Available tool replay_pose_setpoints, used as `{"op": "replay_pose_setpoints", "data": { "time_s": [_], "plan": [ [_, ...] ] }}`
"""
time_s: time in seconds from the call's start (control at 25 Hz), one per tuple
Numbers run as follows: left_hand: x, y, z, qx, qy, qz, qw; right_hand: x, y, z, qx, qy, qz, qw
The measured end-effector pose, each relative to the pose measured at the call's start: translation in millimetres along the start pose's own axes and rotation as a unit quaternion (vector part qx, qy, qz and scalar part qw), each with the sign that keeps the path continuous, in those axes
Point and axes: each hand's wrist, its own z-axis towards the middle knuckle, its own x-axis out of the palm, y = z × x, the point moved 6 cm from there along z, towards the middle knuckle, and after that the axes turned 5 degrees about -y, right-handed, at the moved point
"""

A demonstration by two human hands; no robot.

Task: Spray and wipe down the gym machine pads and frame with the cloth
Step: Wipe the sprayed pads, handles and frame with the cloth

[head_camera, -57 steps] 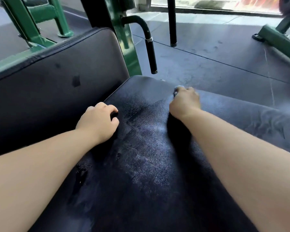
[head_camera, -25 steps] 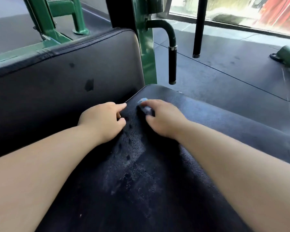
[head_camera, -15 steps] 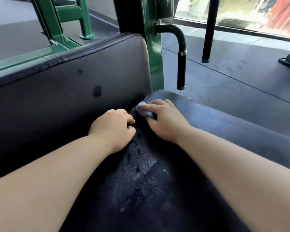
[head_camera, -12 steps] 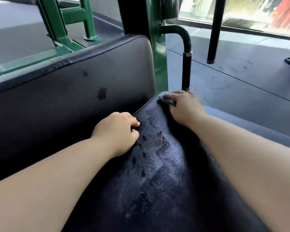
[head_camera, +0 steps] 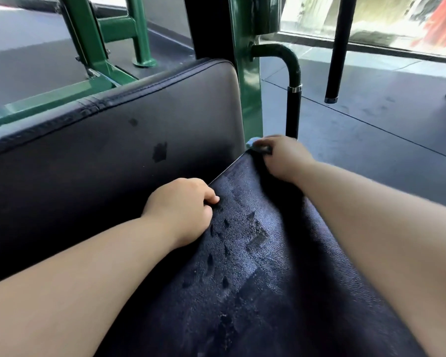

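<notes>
The black seat pad (head_camera: 255, 274) fills the lower middle, wet with streaks and droplets. The black back pad (head_camera: 113, 155) stands along its left side. My right hand (head_camera: 281, 161) grips a small pale blue cloth (head_camera: 252, 143) at the seat pad's far corner, by the green frame post (head_camera: 247, 99). Most of the cloth is hidden under my fingers. My left hand (head_camera: 183, 210) rests on the seat pad's left edge beside the back pad, fingers curled, with nothing visible in it.
A black handle (head_camera: 292, 99) curves down from the green post just behind my right hand. A second black bar (head_camera: 337, 60) hangs further right. Green frame rails (head_camera: 108, 68) run behind the back pad. Dark rubber floor (head_camera: 384, 119) lies to the right.
My right hand slid the cloth across the seat pad toward the back pad, then out to the far corner by the green post. My left hand stayed on the seat's left edge.
</notes>
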Motion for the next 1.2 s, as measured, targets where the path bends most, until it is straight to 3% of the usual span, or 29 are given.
{"op": "replay_pose_setpoints", "data": {
  "time_s": [0.08,0.12,0.32,0.48,0.52,0.68,0.8,1.0,1.12,1.2],
  "plan": [
    [1,2,0,0.004,-0.006,-0.006,1.000,-2,-11,16,0.076,0.021,-0.026,0.997],
    [3,4,0,0.003,-0.009,-0.010,1.000,0,-4,17,0.076,0.028,-0.026,0.996],
    [3,5,-1,0.020,-0.004,-0.006,1.000,18,57,-17,-0.124,0.091,0.067,0.986],
    [2,1,-4,0.038,0.000,0.000,0.999,5,-8,22,0.048,0.020,-0.068,0.996],
    [3,3,-5,0.035,-0.006,-0.003,0.999,7,-9,23,0.055,0.020,-0.084,0.995],
    [2,1,-9,0.031,-0.012,-0.008,0.999,19,36,-7,-0.059,0.026,0.016,0.998],
    [-4,7,-27,0.048,0.032,-0.021,0.998,18,63,-38,-0.074,0.041,0.074,0.994],
    [-37,46,-62,-0.041,-0.030,-0.028,0.998,18,122,-110,-0.120,0.072,0.154,0.978],
    [-51,42,-73,-0.032,-0.072,-0.052,0.996,12,112,-121,-0.186,0.136,0.076,0.970],
    [-51,42,-83,-0.033,-0.078,-0.063,0.994,3,65,-91,-0.088,0.125,-0.019,0.988]
  ]
}}
